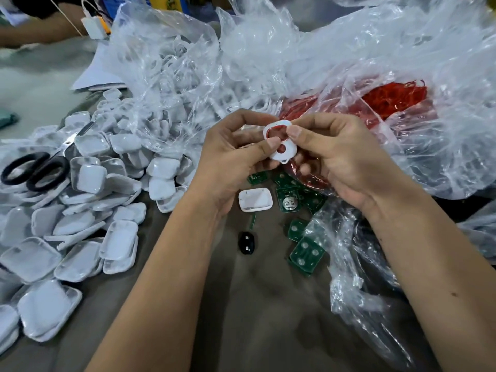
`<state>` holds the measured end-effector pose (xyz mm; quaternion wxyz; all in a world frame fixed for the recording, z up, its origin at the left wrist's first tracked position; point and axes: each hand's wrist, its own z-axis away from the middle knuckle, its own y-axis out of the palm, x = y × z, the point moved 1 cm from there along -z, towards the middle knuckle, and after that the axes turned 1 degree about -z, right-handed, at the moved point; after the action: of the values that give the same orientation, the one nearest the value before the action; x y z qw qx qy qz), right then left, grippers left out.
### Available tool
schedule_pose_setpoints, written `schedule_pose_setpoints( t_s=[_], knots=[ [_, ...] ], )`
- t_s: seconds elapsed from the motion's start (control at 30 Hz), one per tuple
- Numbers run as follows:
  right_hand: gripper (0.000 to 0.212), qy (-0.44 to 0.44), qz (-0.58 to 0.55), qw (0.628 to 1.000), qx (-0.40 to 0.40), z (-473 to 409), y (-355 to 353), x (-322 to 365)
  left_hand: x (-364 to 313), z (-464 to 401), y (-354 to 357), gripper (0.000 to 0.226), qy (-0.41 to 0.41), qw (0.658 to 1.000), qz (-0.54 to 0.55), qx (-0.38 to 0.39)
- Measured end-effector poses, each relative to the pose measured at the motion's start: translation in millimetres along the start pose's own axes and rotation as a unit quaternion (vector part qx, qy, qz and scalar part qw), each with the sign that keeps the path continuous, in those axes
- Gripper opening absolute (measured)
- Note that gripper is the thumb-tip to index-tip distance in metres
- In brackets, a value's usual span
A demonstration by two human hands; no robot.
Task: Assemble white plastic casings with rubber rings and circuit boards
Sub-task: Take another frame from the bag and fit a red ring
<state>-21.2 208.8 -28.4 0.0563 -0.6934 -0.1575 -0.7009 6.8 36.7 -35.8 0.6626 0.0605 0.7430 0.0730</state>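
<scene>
Counter (255,304): bags (349,63), casing heap (80,210), green boards (306,251); left hand (230,159) and right hand (338,157) pinch one casing (288,151), apparently seating its red ring (276,128); next, likely a board pressed in.

No words, brand names or numbers can be read anywhere. The black button pad (245,242), low and just left of centre on the tabletop (268,304), bears two small white marks too small to make out. At the top edge of the frame, a yellow package (168,2) carries a cartoon face, with no legible lettering. The green circuit boards (306,252) show only bare metal contacts.
</scene>
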Motion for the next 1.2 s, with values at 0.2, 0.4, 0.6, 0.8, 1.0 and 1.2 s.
schedule_pose_setpoints(
  t_s=[0.2, 0.4, 0.6, 0.8, 1.0, 1.2],
  knots=[
    [0.009, -0.014, -0.024, 0.999, 0.041, 0.3, 0.9, 1.2, 0.7, 0.5, 1.2, 0.018, 0.028, 1.000, -0.013, 0.008],
    [0.008, -0.139, 0.111, 0.984, 0.023, -1.6, 2.4, -4.2, 2.4, -1.2, 1.7, 0.009, 0.042, 0.999, 0.031, -0.007],
    [0.013, -0.235, 0.151, 0.960, 0.027, -2.7, 3.7, -1.4, 0.2, -2.1, -0.9, 0.015, 0.057, 0.994, 0.093, -0.003],
    [0.021, -0.271, 0.197, 0.942, -0.031, -0.1, 2.8, 0.8, -1.1, -1.0, -0.8, 0.017, 0.072, 0.992, 0.102, 0.017],
    [0.018, -0.278, 0.192, 0.940, -0.047, 1.2, 3.1, 2.9, 2.1, -1.3, 1.9, 0.013, 0.102, 0.993, 0.064, -0.012],
    [0.014, -0.270, 0.166, 0.948, -0.040, -0.2, 3.7, 2.2, 2.5, -1.3, 6.3, 0.013, 0.129, 0.990, 0.037, -0.031]
  ],
)
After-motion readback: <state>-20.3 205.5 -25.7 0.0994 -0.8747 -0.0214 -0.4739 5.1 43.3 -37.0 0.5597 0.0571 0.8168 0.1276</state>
